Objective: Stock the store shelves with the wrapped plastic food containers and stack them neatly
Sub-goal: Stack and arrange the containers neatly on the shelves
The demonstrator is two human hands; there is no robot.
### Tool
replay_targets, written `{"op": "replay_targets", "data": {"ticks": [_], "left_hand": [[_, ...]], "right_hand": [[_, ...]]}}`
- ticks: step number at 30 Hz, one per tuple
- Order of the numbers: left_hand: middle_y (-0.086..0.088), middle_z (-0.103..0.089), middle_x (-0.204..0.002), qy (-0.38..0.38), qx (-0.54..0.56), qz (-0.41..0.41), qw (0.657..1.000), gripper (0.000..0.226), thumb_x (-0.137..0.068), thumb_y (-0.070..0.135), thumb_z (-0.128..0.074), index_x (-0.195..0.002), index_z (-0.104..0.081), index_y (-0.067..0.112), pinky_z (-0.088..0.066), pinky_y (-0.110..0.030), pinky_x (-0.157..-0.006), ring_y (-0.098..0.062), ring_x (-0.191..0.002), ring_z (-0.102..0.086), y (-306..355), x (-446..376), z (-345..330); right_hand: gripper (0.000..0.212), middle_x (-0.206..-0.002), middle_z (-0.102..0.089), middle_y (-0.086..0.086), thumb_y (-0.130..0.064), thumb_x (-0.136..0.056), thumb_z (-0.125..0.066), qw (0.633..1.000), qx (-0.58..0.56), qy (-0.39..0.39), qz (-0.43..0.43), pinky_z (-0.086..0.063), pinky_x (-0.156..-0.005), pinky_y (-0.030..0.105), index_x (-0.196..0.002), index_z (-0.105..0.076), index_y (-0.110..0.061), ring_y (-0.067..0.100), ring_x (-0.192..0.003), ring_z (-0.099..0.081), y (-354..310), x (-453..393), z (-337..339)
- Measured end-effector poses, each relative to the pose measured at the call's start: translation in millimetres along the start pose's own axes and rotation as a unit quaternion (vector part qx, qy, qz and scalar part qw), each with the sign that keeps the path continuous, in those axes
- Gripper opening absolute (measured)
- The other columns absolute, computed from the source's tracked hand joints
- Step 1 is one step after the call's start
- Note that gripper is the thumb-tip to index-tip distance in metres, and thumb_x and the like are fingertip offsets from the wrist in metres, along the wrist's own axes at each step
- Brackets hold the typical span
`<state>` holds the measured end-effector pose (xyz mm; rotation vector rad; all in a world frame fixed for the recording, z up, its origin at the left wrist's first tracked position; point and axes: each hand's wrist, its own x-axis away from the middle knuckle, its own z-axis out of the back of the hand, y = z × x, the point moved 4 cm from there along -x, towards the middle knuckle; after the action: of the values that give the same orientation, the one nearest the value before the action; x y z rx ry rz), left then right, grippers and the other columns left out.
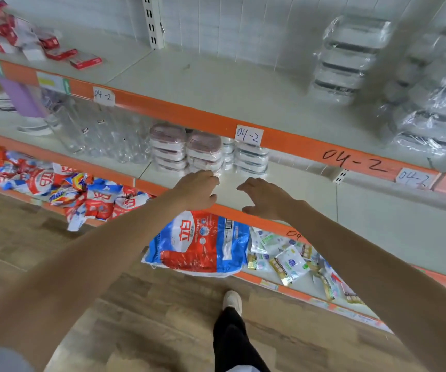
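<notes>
Two stacks of wrapped pink-lidded containers [187,150] and a stack of clear wrapped containers [251,159] stand on the middle shelf [310,194] under the orange rail. My left hand [197,189] reaches in with relaxed fingers, its fingertips touching the foot of the right pink stack. My right hand [266,197] hovers open over the shelf just in front of the clear stack, holding nothing. On the upper shelf [203,84] a tall stack of clear wrapped containers [348,60] stands at the right, with a loose heap of more wrapped containers [436,114] beside it.
Clear glass jars [101,132] stand left of the pink stacks. Red boxes [55,49] lie on the upper shelf's left. Detergent bags [200,242] and small sachets [291,261] fill the bottom shelf. My foot [232,302] is on the wooden floor.
</notes>
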<state>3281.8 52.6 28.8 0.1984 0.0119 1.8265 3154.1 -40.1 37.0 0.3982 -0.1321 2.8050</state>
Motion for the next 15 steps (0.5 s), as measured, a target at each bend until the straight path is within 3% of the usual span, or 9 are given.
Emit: {"op": "replay_targets", "data": {"ticks": [6,15], "left_hand": [[-0.009,-0.054,-0.124,-0.035,0.014,0.013,0.999,0.04,-0.092,0.025,-0.049,-0.127,-0.052,0.005,-0.045,-0.04,-0.094,-0.024,-0.116,-0.05,-2,-5,-27],[-0.01,-0.051,-0.129,0.005,0.018,0.038,0.999,0.041,-0.092,0.026,-0.05,-0.127,-0.05,0.004,-0.046,-0.041,-0.093,-0.027,-0.119,-0.05,-18,-71,-61]], "right_hand": [[0.063,-0.141,-0.037,0.005,-0.036,-0.092,-0.055,0.999,-0.024,-0.016,-0.016,-0.037,-0.103,0.036,-0.145,-0.029,-0.014,0.021,-0.129,-0.036,12,-11,-33],[0.07,-0.145,-0.031,0.007,-0.039,-0.09,-0.058,0.994,-0.065,0.031,-0.081,-0.033,-0.108,0.039,-0.146,-0.026,-0.011,0.023,-0.134,-0.029,57,-63,-74]]}}
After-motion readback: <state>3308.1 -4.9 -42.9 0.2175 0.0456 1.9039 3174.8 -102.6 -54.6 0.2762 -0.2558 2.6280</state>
